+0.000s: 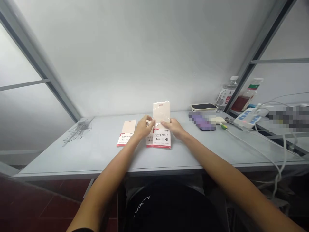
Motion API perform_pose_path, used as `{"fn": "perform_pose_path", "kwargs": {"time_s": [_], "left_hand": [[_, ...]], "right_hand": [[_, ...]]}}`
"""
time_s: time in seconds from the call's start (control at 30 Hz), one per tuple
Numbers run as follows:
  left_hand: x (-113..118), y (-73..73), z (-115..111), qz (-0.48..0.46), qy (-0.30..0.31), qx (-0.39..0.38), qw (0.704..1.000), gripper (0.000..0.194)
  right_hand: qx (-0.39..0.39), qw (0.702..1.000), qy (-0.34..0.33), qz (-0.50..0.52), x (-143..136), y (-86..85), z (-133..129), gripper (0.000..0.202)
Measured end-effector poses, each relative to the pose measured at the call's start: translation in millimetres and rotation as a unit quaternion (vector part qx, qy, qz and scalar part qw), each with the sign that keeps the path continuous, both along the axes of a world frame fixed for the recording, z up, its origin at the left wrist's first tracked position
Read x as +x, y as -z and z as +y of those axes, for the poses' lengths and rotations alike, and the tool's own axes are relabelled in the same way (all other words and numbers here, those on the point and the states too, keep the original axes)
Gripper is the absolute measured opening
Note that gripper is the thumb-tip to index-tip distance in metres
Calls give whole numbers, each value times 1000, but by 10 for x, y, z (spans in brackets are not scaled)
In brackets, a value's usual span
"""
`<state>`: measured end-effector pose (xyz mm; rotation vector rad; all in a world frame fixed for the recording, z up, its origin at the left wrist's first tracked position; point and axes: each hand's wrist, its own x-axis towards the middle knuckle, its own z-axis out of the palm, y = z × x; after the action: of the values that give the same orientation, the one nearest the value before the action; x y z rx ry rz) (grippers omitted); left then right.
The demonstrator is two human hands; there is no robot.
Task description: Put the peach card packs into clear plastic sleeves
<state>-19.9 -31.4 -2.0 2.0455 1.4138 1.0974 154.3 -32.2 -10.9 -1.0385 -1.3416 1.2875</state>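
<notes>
A flat clear-wrapped packet [161,137], pale pink above and white with a red edge below, is held upright in front of me. My left hand [144,127] pinches its left edge, and my right hand [176,128] grips its right edge with the thumb on the front. Behind it and to the left, partly hidden, is a second similar packet [149,140]. Further left, more of the same kind lie on the desk as a packet or small stack [127,129], partly covered by my left wrist.
On the grey desk [96,158], black scribbles mark the left side. To the right are a phone on a box [204,107], a purple item [201,121], a white charger [218,120], a power strip [249,117], cables and two bottles [225,95]. Metal bars frame both sides.
</notes>
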Motion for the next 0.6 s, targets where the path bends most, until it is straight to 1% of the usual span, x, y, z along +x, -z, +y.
{"fn": "perform_pose_path", "kwargs": {"time_s": [0.07, 0.1, 0.17, 0.27, 0.3, 0.37, 0.43, 0.5, 0.6], "left_hand": [[-5, -2, 8, -27, -2, -14, 1000, 27], [-9, -8, 11, -46, 6, -30, 998, 28], [-16, -25, 14, -87, 46, -86, 991, 31], [-26, -53, 17, -143, 122, -176, 966, 34], [-28, -60, 18, -162, 142, -190, 958, 33], [-31, -72, 23, -208, 165, -189, 945, 32], [-33, -87, 29, -251, 163, -170, 939, 30], [-39, -112, 34, -269, 141, -156, 940, 28], [-85, -163, 55, -261, 74, -162, 949, 24]], "right_hand": [[3, 1000, 0, -1, 4, -21, -17, 25], [5, 1000, -2, 0, 7, -29, -25, 26], [14, 1000, -11, 5, 17, -37, -32, 30], [27, 999, -20, 14, 29, -28, -23, 36], [33, 999, -18, 14, 31, -23, -17, 37], [47, 999, -11, 12, 34, -19, -5, 37], [59, 998, -5, 17, 39, -26, 5, 38], [62, 998, 1, 21, 59, -44, 17, 37], [54, 998, 22, 2, 134, -77, 50, 30]]}}
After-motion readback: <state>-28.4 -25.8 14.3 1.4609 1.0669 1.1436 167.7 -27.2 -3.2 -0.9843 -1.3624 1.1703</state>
